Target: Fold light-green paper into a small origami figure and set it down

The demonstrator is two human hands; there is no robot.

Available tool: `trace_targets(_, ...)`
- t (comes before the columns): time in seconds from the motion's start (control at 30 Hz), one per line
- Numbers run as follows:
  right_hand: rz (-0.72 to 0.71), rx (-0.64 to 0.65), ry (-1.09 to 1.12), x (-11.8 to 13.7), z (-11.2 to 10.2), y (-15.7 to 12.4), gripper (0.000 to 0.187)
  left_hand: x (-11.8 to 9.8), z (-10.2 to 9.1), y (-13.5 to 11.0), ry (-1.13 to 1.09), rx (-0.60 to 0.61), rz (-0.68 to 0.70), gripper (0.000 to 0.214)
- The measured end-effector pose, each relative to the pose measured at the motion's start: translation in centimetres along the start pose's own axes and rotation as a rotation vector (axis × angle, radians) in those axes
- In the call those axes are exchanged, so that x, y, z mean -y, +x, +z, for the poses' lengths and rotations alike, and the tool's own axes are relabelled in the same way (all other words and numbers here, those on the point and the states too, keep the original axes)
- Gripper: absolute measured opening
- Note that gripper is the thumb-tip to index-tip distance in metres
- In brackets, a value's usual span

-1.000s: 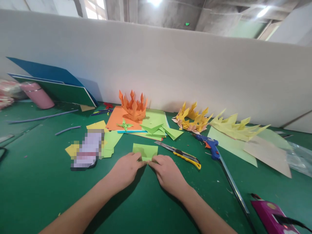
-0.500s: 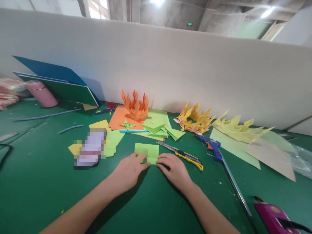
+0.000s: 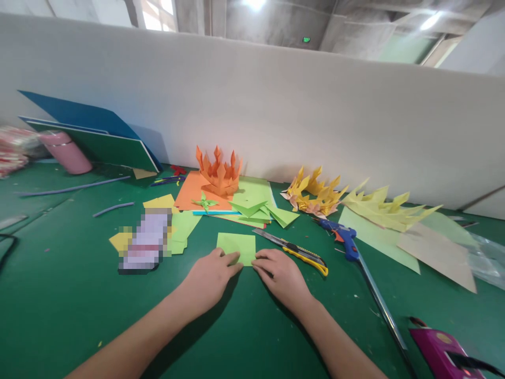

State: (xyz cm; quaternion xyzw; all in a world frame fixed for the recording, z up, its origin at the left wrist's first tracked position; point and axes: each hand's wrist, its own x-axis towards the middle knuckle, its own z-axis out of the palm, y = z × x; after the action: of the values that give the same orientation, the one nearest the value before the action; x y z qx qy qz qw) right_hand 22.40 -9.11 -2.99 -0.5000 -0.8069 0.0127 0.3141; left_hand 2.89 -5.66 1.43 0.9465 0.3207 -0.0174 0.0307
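Observation:
A small light-green sheet of paper (image 3: 239, 243) lies on the green table in front of me. My left hand (image 3: 213, 275) grips its lower left part, with thumb and index finger brought close together at the near edge. At the lower right corner my right hand (image 3: 276, 271) has its fingertips pressed together on the paper. The fingers partly hide the near edge. Right of the sheet lies a yellow-handled utility knife (image 3: 302, 254) with its blade out.
An orange paper crown (image 3: 221, 176) and green folded pieces (image 3: 252, 209) stand behind. A yellow crown (image 3: 313, 195), pale yellow crown (image 3: 389, 208), blue glue gun (image 3: 345, 237) and magenta device (image 3: 437, 350) are on the right. A blurred phone-like object (image 3: 145, 239) and pink bottle (image 3: 67, 152) are left.
The folded strip seen along the sheet's near edge no longer shows; the sheet now looks flat and plain. Both hands remain at nearly the same places.

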Motion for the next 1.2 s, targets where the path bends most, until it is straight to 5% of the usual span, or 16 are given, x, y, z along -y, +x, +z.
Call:
trace_targets(0.23, 0.005, 0.021, -0.005, 0.0, -0.1, 0.1, 0.018, -0.2, 0.4, 0.0, -0.049, -0.032, -0.036, 0.04)
trace_targets(0.5, 0.01, 0.046, -0.031, 0.4, -0.2, 0.1, 0.018, 0.0, 1.1, 0.3, -0.153, -0.048, 0.078, 0.034)
trace_targets(0.8, -0.098, 0.145, -0.17, 2.4, -0.2, 0.0, 0.02, 0.0, 1.0, 0.2, -0.179, -0.033, 0.035, 0.032)
trace_targets(1.2, -0.029, 0.103, -0.128, 1.6, -0.4, 0.1, 0.024, 0.4, -0.9, -0.7, -0.095, 0.053, -0.126, 0.035)
